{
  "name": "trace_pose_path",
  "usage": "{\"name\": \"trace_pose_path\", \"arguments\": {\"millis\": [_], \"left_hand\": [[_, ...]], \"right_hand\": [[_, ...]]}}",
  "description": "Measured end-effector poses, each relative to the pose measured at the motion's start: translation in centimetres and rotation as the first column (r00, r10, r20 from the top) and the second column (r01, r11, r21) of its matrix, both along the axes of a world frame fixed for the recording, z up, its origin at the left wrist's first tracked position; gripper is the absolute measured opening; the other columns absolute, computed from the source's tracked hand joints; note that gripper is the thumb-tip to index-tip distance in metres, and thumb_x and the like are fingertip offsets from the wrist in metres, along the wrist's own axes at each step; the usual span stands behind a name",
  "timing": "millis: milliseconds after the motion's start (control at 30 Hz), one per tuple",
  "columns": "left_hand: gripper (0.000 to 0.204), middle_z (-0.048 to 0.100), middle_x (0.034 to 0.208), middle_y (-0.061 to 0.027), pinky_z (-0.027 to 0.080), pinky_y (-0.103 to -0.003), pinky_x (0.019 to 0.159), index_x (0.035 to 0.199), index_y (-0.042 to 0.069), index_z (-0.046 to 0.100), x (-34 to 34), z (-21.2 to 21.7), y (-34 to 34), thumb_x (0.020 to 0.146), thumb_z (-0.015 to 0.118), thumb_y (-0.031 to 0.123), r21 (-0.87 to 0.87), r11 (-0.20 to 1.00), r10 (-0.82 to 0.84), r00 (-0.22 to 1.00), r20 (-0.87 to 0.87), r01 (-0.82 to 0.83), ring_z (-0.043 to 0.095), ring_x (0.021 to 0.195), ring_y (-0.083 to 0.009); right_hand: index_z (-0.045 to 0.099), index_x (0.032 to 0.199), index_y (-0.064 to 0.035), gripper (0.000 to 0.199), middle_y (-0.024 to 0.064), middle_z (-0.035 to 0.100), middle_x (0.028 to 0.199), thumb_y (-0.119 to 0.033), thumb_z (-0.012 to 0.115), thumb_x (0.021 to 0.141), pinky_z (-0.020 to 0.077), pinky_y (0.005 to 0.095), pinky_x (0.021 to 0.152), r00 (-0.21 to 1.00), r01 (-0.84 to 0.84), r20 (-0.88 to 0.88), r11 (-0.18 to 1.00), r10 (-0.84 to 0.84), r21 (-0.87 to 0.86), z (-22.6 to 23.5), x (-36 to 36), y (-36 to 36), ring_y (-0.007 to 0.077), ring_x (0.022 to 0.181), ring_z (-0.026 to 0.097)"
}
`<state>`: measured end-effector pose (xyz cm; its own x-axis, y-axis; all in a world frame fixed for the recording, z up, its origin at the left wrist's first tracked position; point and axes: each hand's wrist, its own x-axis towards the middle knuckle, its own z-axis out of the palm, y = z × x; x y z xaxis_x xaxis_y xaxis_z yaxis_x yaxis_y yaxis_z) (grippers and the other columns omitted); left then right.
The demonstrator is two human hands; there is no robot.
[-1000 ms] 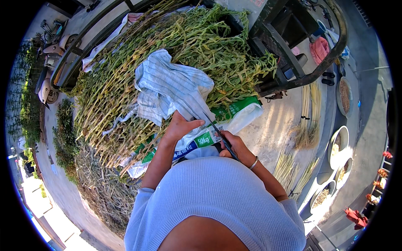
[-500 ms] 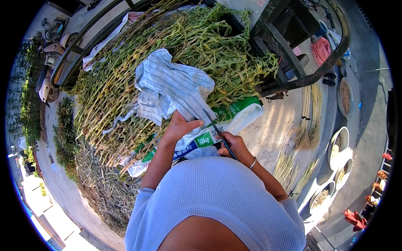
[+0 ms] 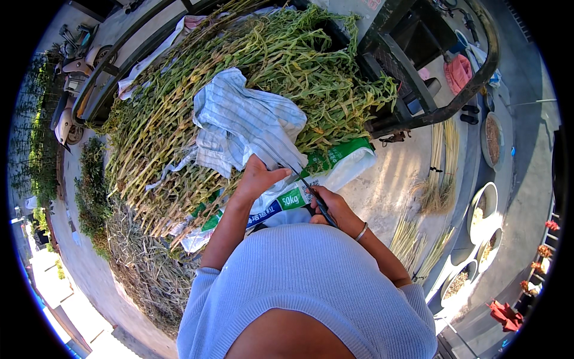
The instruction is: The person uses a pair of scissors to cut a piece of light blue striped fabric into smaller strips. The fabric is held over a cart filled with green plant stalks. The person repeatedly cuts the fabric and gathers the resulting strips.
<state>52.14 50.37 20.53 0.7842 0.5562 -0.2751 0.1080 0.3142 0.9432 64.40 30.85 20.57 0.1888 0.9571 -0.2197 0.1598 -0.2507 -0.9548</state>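
My left hand (image 3: 258, 177) rests on the lower edge of a pale striped cloth (image 3: 245, 122) that lies over a big heap of cut green stalks (image 3: 239, 66). My right hand (image 3: 332, 207) is closed on a thin dark tool (image 3: 313, 196) whose tip points up toward the left hand. Under both hands lies a white and green woven sack (image 3: 335, 167). My light blue sweater fills the lower picture. A bracelet sits on my right wrist.
A dark metal frame (image 3: 430, 90) stands at the upper right beside the heap. Small bundles of pale straw (image 3: 439, 173) lie on the concrete at the right, by several round bowls (image 3: 481, 209). Dry stalks (image 3: 143, 269) litter the ground at the left.
Hardly anything differs. My hands stay at the sack and cloth; the dark tool has shifted only slightly.
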Motion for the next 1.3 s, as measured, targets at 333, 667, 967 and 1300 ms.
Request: {"name": "trace_pose_path", "arguments": {"millis": [333,667,967,1300], "left_hand": [[0.048,0.062,0.101,-0.0071,0.046,-0.028,0.084,0.112,-0.003,0.051,0.1,0.8,0.1,0.067,0.067,-0.008,0.081,0.992,-0.088,0.99,-0.108,0.097,0.058,0.093,-0.0142],[0.049,0.061,0.101,-0.0072,0.046,-0.029,0.084,0.111,-0.003,0.052,0.4,1.3,-0.2,0.065,0.068,-0.009,-0.043,0.999,-0.027,0.999,-0.032,0.026,0.058,0.093,-0.015],[0.039,0.062,0.095,-0.0086,0.052,-0.035,0.077,0.106,0.0,0.053,-1.2,-1.2,0.1,0.07,0.068,-0.005,-0.215,0.977,0.02,0.999,0.041,-0.01,0.061,0.088,-0.0196],[0.031,0.063,0.095,-0.0095,0.055,-0.038,0.072,0.107,0.005,0.055,-3.4,-1.3,0.3,0.078,0.061,-0.004,-0.57,0.819,0.166,0.977,0.132,-0.062,0.063,0.085,-0.0206]], "right_hand": [[0.045,0.111,0.0067,0.08,0.0137,0.054,0.069,-0.057,0.067,0.068,0.0455,0.0303,0.06,1.0,-0.002,0.008,1.0,0.002,-0.002,1.1,0.1,0.4,0.0195,0.063,0.053],[0.052,0.101,0.0042,0.071,0.0101,0.052,0.063,-0.055,0.069,0.067,0.0441,0.0277,0.055,0.998,0.059,0.001,0.998,-0.059,0.017,0.8,0.4,0.4,0.0143,0.059,0.049],[0.053,0.094,0.0008,0.065,0.0125,0.054,0.064,-0.055,0.07,0.065,0.0447,0.0289,0.054,0.988,0.126,0.084,0.99,-0.131,0.056,0.1,0.4,0.7,0.0199,0.056,0.052],[0.054,0.096,0.0003,0.063,0.0122,0.054,0.065,-0.052,0.072,0.065,0.045,0.028,0.056,0.995,0.089,0.053,0.996,-0.089,-0.006,0.9,0.7,1.4,0.0176,0.057,0.05]]}}
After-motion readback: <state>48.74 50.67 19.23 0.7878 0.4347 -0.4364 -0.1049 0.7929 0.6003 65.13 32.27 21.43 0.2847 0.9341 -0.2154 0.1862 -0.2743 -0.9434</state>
